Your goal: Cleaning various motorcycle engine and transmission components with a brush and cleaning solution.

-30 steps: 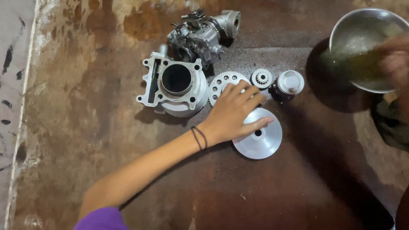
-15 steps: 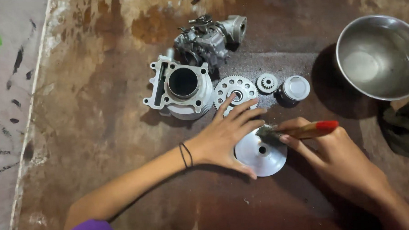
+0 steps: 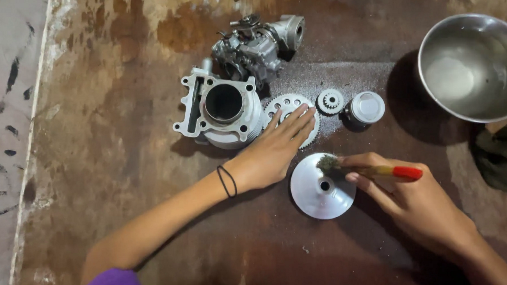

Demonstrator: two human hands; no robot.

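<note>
Head view. Right hand point(image 3: 418, 201), lower right, grips one red-handled brush point(image 3: 372, 167), its bristles touching one pale conical disc point(image 3: 321, 186) at lower centre. Left hand point(image 3: 276, 150), fingers open and flat, rests on one perforated gear plate point(image 3: 292, 104). Above it on the stained surface point(image 3: 112, 108): one cylinder block point(image 3: 221, 110), one carburettor point(image 3: 255, 44), one small gear point(image 3: 330, 101), one capped cylinder point(image 3: 366, 108). One steel bowl point(image 3: 473, 67), upper right.
</note>
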